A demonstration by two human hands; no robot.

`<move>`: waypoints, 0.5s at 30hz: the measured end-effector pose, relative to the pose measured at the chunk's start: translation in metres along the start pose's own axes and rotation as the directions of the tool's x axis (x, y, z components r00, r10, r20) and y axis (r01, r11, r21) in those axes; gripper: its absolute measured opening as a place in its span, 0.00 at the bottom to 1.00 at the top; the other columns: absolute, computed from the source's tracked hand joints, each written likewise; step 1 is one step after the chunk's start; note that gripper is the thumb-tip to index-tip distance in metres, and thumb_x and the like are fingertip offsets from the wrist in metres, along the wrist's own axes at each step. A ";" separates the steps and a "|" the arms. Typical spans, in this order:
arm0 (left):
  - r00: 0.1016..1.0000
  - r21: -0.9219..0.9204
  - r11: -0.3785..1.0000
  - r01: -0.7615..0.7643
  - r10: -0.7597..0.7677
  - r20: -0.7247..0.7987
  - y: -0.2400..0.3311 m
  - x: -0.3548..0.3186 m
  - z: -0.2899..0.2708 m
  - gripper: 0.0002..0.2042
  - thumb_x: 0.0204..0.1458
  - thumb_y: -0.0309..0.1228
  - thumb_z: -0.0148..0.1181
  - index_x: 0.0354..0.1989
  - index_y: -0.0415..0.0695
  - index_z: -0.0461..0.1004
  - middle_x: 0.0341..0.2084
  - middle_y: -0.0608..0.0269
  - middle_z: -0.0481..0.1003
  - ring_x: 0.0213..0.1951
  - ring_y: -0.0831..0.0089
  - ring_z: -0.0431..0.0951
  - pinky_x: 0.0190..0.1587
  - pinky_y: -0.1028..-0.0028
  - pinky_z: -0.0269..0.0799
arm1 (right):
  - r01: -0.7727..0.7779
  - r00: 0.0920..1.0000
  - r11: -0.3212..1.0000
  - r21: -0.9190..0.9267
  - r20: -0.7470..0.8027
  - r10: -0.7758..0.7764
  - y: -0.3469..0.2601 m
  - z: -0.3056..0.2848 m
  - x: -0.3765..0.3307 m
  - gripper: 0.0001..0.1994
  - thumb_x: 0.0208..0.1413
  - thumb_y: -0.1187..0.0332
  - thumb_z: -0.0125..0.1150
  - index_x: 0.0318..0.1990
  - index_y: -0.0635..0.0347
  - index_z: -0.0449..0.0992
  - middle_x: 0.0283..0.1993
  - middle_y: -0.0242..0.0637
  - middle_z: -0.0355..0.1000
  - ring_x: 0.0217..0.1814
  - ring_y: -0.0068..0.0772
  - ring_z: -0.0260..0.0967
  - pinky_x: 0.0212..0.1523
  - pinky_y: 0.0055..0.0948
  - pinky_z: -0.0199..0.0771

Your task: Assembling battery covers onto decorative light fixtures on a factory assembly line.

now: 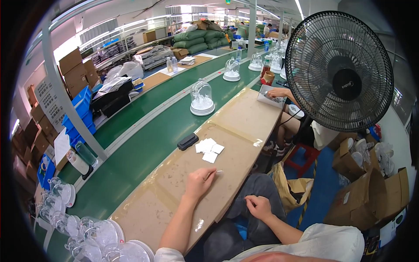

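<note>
My left hand [200, 182] rests on the brown-covered bench [244, 115], its fingers closed in a pinch. A small thin white piece [219, 170] sticks out at its fingertips; its kind is too small to make out. Over my lap, my right hand [259, 206] is also closed, thumb against fingers, and whatever it may hold is hidden. Beyond the left hand lies a loose cluster of white square cards [209, 148], partly overlapping. A dark oblong case [187, 141] sits next to them at the bench's far edge.
A green conveyor [144, 148] runs along the bench, carrying clear domes on white bases [202, 99]. More domes [100, 233] crowd the lower left. A black fan [340, 72] stands at right, near another person's hand [279, 92]. Cardboard boxes [362, 196] and a bag [290, 187] sit on the floor.
</note>
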State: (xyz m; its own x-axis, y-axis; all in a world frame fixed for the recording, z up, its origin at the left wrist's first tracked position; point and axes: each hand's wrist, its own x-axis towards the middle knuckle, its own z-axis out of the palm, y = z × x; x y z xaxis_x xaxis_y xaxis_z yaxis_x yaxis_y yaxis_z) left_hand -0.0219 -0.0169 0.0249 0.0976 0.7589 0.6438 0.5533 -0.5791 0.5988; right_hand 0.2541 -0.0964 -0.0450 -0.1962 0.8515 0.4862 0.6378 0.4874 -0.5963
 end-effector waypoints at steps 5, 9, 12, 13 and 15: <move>1.000 -0.005 1.000 0.028 -0.028 0.009 0.005 0.000 0.003 0.06 0.51 0.24 0.66 0.37 0.42 0.82 0.31 0.55 0.82 0.32 0.63 0.83 0.33 0.70 0.78 | -0.004 1.000 1.000 -0.020 -0.005 0.004 0.002 0.000 -0.001 0.04 0.52 0.71 0.65 0.35 0.54 0.82 0.21 0.37 0.74 0.22 0.36 0.72 0.25 0.33 0.71; 1.000 -0.011 1.000 0.011 -0.011 0.018 0.004 0.001 0.008 0.06 0.51 0.25 0.66 0.37 0.41 0.81 0.32 0.56 0.81 0.33 0.65 0.83 0.30 0.72 0.77 | 0.001 1.000 1.000 -0.023 -0.007 -0.001 0.001 -0.001 0.000 0.04 0.52 0.71 0.65 0.35 0.54 0.82 0.21 0.37 0.74 0.22 0.36 0.73 0.25 0.33 0.71; 0.999 -0.002 1.000 0.028 -0.028 0.017 0.005 0.000 0.005 0.06 0.51 0.24 0.65 0.38 0.41 0.80 0.32 0.56 0.81 0.35 0.65 0.82 0.33 0.71 0.78 | 0.005 1.000 1.000 -0.011 -0.006 -0.005 -0.001 0.000 0.001 0.04 0.52 0.71 0.65 0.36 0.54 0.82 0.21 0.37 0.74 0.22 0.36 0.73 0.25 0.33 0.71; 0.999 -0.004 1.000 0.028 -0.028 0.017 0.003 0.000 0.006 0.06 0.51 0.24 0.65 0.38 0.41 0.80 0.32 0.56 0.81 0.35 0.65 0.82 0.33 0.71 0.78 | 0.005 1.000 1.000 -0.013 -0.004 -0.005 0.000 -0.001 0.001 0.04 0.52 0.71 0.65 0.36 0.54 0.82 0.21 0.37 0.74 0.22 0.36 0.73 0.25 0.33 0.71; 1.000 -0.001 1.000 -0.002 0.002 -0.011 -0.001 -0.002 0.008 0.06 0.51 0.23 0.65 0.38 0.40 0.80 0.33 0.55 0.81 0.36 0.64 0.82 0.36 0.71 0.78 | 0.003 1.000 1.000 -0.017 -0.001 -0.003 -0.001 -0.001 0.000 0.04 0.52 0.71 0.65 0.36 0.54 0.82 0.22 0.37 0.74 0.22 0.36 0.73 0.25 0.33 0.71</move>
State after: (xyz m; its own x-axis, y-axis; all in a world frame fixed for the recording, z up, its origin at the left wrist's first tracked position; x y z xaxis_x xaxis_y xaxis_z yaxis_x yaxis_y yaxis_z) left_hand -0.0162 -0.0155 0.0198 0.0897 0.7546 0.6501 0.5524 -0.5808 0.5979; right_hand 0.2541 -0.0966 -0.0441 -0.1968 0.8500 0.4886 0.6495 0.4863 -0.5844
